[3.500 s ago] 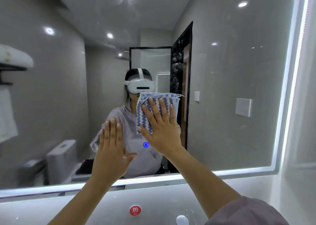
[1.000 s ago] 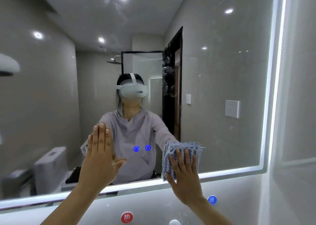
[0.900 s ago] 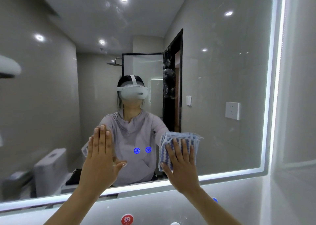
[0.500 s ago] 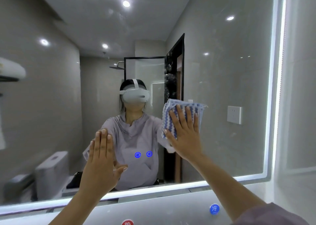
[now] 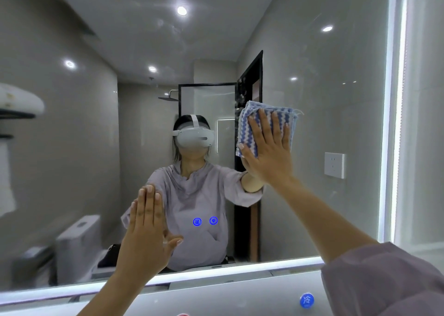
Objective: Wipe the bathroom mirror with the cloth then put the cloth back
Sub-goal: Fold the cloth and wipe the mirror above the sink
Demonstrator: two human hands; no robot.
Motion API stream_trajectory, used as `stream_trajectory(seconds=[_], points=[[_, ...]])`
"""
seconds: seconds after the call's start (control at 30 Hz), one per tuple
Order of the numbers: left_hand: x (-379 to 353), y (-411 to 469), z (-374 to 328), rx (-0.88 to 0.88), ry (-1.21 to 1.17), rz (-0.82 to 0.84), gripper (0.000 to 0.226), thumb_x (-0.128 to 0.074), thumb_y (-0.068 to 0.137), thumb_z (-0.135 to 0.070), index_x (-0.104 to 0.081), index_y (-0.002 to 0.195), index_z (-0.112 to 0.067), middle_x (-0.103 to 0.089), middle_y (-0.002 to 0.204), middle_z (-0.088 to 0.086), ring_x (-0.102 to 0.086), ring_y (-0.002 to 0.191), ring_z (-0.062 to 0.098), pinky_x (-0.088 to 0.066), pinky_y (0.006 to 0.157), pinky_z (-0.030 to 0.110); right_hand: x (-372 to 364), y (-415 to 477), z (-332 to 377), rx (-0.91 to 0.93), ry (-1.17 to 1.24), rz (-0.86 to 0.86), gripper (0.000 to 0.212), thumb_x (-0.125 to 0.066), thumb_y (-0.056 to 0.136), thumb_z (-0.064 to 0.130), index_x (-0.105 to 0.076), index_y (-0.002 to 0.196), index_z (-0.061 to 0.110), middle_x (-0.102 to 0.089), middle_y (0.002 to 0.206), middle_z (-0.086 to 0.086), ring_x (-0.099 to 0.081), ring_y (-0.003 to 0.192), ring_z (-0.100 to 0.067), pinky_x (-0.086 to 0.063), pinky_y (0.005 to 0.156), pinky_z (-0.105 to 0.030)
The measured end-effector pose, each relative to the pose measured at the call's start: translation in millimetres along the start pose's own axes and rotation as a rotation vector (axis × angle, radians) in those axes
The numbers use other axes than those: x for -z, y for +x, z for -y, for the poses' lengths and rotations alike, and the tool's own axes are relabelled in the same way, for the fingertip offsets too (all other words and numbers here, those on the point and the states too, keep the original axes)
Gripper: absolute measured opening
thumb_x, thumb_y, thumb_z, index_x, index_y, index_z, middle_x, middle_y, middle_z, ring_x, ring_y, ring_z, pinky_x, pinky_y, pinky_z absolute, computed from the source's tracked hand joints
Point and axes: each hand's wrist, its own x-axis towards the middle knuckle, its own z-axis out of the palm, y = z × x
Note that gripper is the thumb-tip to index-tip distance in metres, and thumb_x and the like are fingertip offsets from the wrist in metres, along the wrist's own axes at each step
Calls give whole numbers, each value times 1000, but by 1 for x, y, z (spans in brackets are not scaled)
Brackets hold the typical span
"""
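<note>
Wiping is underway: right hand (image 5: 269, 155) presses the cloth (image 5: 264, 119) flat-palmed on the mirror (image 5: 336, 99), left hand (image 5: 146, 234) open beside; uncleaned glass around it probably comes next.

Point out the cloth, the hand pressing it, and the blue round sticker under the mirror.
cloth (image 5: 247, 126), head view, striped left part beside the fingers.
right hand (image 5: 269, 157), head view, back of the hand.
blue round sticker (image 5: 306, 300), head view, centre of the disc.

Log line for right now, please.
phase: wiping | right hand: flat, pressing cloth on mirror | left hand: flat, bracing on glass | cloth return: pending
</note>
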Motion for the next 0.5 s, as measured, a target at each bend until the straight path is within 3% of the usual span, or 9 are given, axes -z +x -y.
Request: stream_trajectory(seconds=[0.13,0.23,0.33,0.43,0.5], points=[[2,1,-1,16,-15,11,103,-7,85,-71,-24,139,14,-18,150,31,-12,141,42,-6,116,43,0,0,6,-7,-28,-11,74,-34,94,53,-6,152,18,1,158,-5,3,146,-27,5,119,-49],[-1,-1,-1,12,-12,0,104,-6,84,-72,-24,139,14,-18,151,31,-13,141,41,-9,115,45,0,1,17,-42,-5,-19,73,-31,95,53,-5,152,15,0,158,-8,-3,147,-33,4,118,-50],[-2,-1,-1,9,-10,-19,107,-24,76,-73,-26,139,14,-19,151,30,-12,141,40,-9,115,44,2,6,36,-55,9,0,74,-26,95,56,-11,152,12,-9,159,-15,-2,146,-33,7,117,-48],[-1,-1,0,9,-11,-49,104,-37,71,-65,-27,138,14,-20,150,30,-10,141,39,-7,115,42,3,14,65,-48,15,48,76,-18,94,62,3,151,16,-1,161,-11,10,145,-28,11,116,-49],[-1,-1,0,8,-14,-59,107,-56,70,-64,-28,138,14,-21,149,30,-8,141,38,-6,115,42,4,20,88,-30,31,66,76,-20,93,62,7,150,19,3,161,-9,13,145,-27,12,116,-49]])
